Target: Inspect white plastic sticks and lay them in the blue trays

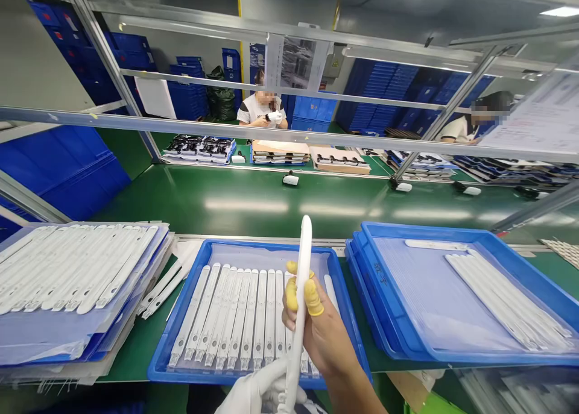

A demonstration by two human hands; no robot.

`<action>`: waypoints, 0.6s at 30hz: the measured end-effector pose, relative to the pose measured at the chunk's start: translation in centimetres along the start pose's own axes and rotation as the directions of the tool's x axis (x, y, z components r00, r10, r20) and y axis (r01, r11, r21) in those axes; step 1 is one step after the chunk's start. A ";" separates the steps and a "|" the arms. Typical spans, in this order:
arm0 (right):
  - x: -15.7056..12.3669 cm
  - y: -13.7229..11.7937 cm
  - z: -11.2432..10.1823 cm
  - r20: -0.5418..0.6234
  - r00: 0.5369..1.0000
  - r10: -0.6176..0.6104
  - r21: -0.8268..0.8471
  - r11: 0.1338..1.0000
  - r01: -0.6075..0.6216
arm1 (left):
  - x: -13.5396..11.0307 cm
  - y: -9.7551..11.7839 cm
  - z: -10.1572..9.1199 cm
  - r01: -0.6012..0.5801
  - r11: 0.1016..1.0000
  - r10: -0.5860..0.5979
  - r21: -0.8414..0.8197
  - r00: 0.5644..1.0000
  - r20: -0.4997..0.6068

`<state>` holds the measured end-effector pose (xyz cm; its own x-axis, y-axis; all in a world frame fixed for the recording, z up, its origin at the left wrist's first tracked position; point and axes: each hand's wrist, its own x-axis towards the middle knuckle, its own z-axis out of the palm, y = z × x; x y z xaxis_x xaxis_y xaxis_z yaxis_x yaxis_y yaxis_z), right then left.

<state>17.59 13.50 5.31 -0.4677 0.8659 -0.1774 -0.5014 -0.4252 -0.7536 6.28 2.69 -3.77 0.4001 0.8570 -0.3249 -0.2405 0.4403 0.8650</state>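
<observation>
Pinched between the thumb and fingers of the right hand (323, 335), a long white strip (302, 281) stands nearly upright over the middle tray (163, 360), and the left hand (256, 393), in a white fabric glove, is closed around its lower end at the bottom edge of the view. Yellow rubbery cots (313, 297) cover the right fingertips. I can read no brand on the strip; it looks like smooth, matt plastic, slim and flat, with a rounded top. More strips lie side by side in a row (239, 317) in the blue plastic tray, their lower ends notched. On the left a stack (76, 269) of them rests on clear sheets. The right tray (375, 293), also blue, carries dark handwritten marks on its wall that are too small to read, and holds a few strips (502, 299) on a clear sheet. Beyond runs a glossy green belt (271, 203). A printed sheet (294, 61) hangs from the metal frame, its print unreadable. A co-worker (262, 109) sits behind, before blue crates (190, 91)
</observation>
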 end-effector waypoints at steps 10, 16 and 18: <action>2.6 -2.2 0.9 -0.137 0.986 0.096 0.184 0.980 -0.070 | -0.7 4.9 1.2 -0.150 0.987 0.150 -0.062 0.989 -0.007; 2.7 -1.9 0.5 -0.200 0.979 0.031 0.099 0.995 -0.011 | -0.9 6.1 1.7 -0.150 0.985 0.150 -0.086 0.989 -0.002; 2.6 -1.7 0.4 -0.184 0.983 0.007 0.079 0.997 0.008 | -1.0 6.3 1.9 -0.155 0.984 0.155 -0.088 0.988 -0.010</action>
<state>16.91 16.34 6.40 -0.3296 0.8966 -0.2958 -0.5605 -0.4380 -0.7028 6.06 4.13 2.73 0.3492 0.9175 -0.1907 -0.3765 0.3237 0.8680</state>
